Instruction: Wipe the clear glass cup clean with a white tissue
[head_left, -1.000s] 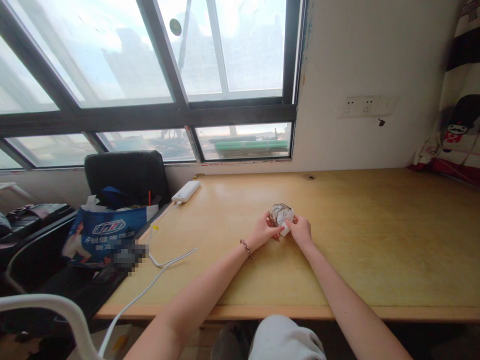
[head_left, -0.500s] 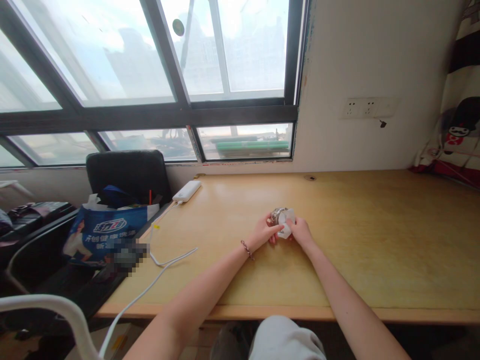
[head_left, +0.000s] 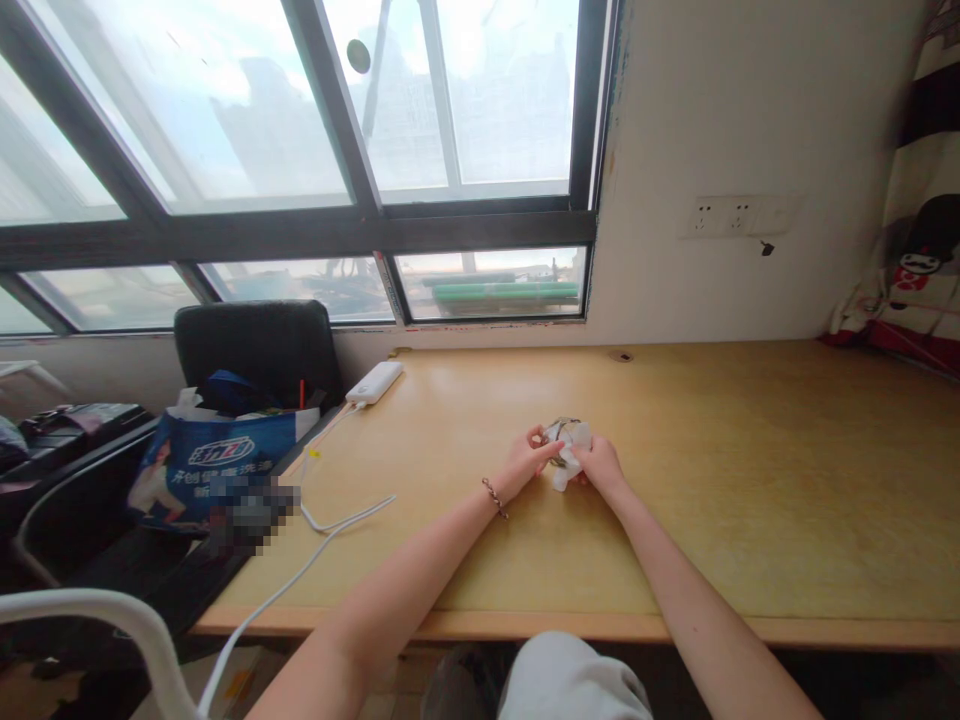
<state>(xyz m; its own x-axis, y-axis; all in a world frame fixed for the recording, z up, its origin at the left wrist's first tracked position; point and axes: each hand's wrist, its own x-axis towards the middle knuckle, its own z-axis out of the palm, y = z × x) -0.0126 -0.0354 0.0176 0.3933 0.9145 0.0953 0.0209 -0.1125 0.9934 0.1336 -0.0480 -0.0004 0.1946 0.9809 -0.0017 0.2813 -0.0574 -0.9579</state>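
Note:
Over the middle of the table, my left hand point(head_left: 531, 462) is closed on a small shiny metallic object point(head_left: 557, 428) with a curved, band-like outline; its exact kind is too small to make out. A crumpled white tissue point(head_left: 576, 436) lies against it, one end hanging down below the fingers. My right hand point(head_left: 600, 464) pinches the tissue from the right side, thumb pressed on it. Both thumbs lie close together on the tissue, and the fingers underneath are partly hidden. A braided bracelet point(head_left: 495, 498) circles my left wrist.
A white power bank point(head_left: 374, 383) with a white cable point(head_left: 330, 532) lies on the left of the wooden table point(head_left: 750, 480). Beyond the left edge, a blue bag point(head_left: 217, 465) rests on a black chair point(head_left: 255, 345). Wall sockets point(head_left: 724, 217) are at the right.
The white tissue has shifted over the metallic object, and its loose end now hangs lower. My left fingers have curled up differently around the object; both hands stay in about the same place.

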